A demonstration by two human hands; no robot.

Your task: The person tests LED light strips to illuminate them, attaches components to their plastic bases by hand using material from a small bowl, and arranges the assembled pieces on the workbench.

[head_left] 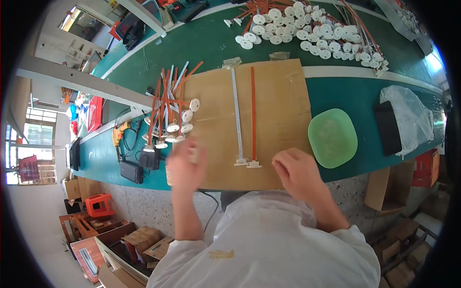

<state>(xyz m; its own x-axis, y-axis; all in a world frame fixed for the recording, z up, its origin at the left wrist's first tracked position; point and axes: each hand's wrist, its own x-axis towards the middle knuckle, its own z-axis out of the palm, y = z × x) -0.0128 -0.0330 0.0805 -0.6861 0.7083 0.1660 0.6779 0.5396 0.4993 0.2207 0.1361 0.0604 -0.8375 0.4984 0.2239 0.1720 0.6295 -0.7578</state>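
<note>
My left hand (pixel 186 165), smeared by motion, is over the cardboard's left front part, close to a pile of orange and silver strips (pixel 168 103) with round white end pieces. Its fingers and anything in them cannot be made out. My right hand (pixel 298 173) is above the front right of the cardboard sheet (pixel 281 110), fingers curled together; what they hold, if anything, is hidden. Between my hands, a silver strip (pixel 237 115) and an orange strip (pixel 253 115) lie side by side on the cardboard, each with a white fitting at its near end.
A green plastic bowl (pixel 333 138) stands right of the cardboard. Farther right are a black box (pixel 387 128) and a clear plastic bag (pixel 408 115). Many white-disc strips (pixel 312 29) are heaped at the back. On the left lie a yellow power tool (pixel 119 134) and a black box-shaped device (pixel 131 172).
</note>
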